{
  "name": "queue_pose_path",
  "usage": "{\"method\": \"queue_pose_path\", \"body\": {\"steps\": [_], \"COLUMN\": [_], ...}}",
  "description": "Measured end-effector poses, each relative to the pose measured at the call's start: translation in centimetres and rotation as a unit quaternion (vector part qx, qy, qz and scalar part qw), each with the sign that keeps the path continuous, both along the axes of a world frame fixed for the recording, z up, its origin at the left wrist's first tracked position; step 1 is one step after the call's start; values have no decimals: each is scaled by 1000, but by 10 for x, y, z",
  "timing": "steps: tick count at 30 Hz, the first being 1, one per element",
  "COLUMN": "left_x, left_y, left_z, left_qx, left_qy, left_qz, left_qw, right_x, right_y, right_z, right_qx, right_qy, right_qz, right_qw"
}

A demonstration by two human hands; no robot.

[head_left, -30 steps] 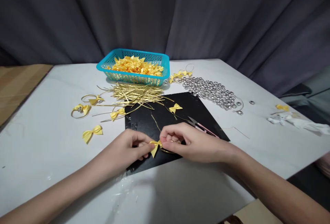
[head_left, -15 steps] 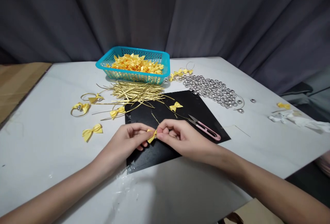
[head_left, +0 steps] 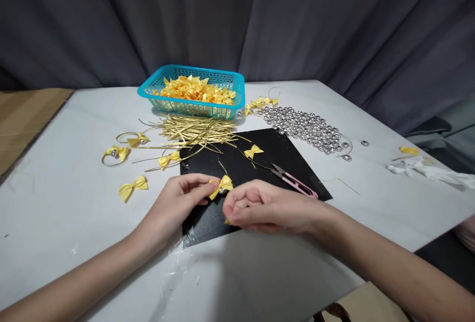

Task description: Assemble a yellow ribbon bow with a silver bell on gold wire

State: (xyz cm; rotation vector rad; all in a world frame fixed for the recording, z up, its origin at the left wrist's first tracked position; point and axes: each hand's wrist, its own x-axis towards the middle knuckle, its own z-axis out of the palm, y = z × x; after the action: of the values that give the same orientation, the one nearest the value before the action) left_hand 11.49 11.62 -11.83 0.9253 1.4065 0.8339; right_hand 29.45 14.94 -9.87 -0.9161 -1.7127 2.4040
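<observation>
My left hand [head_left: 187, 194] pinches a yellow ribbon bow [head_left: 224, 183] over the black mat. A silver bead [head_left: 222, 190] sits at the bow's middle, and a thin wire rises behind it. Just right of the bow and lower, my right hand [head_left: 256, 207] has its fingers closed, and a short bit of gold wire [head_left: 227, 221] peeks out below the fingertips. Most of that wire is hidden by the fingers. Pink-handled thread snips [head_left: 297, 183] lie on the black mat [head_left: 237, 161], close beyond my right hand.
A blue basket [head_left: 144, 93] of yellow bows stands at the back. Before it lies a heap of gold wire ties [head_left: 200, 130]. Silver beads [head_left: 304, 126] are spread to the right. Loose bows [head_left: 133, 188] rest at left; white ribbon [head_left: 430, 171] lies at far right.
My right hand has moved away from the bow, down toward me, with its fingers still closed. The bow in my left hand now shows more fully, with its silver bead.
</observation>
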Motion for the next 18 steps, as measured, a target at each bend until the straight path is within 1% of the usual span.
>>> {"method": "queue_pose_path", "body": {"steps": [2,4,5,7,9,12,13,15,16,17,18], "left_x": [0,0,0,0,0,0,0,0,1,1,1], "left_y": [0,-1,-1,-1,-1,-1,-1,0,0,1,1], "left_z": [-1,-2,-3,-4,-5,-5,-4,-4,-3,-3,-3], "left_qx": [4,11,12,9,1,-7,-9,-7,-7,-7,-7], "left_qy": [4,7,8,8,7,10,10,0,-6,-10,-13], "left_qz": [-29,-58,-65,-66,-61,-52,-47,-33,-25,-17,-11], "left_qw": [1000,998,998,998,998,999,999,999,1000,1000,1000], "right_x": [-3,-7,-10,-13,-13,-10,-8,-4,-3,-2,-1], "right_y": [-1,-3,-4,-6,-6,-4,-4,-3,-3,-3,-3], "right_z": [0,-3,-6,-13,-22,-29,-28,-21,-16,-10,-4], "right_qx": [64,135,157,194,252,383,421,484,507,520,520], "right_qy": [-46,-108,-129,-141,-134,-151,-159,-161,-156,-146,-130], "right_qz": [-50,-113,-140,-177,-196,-198,-192,-166,-148,-122,-89], "right_qw": [996,978,969,955,938,890,872,844,835,833,840]}}
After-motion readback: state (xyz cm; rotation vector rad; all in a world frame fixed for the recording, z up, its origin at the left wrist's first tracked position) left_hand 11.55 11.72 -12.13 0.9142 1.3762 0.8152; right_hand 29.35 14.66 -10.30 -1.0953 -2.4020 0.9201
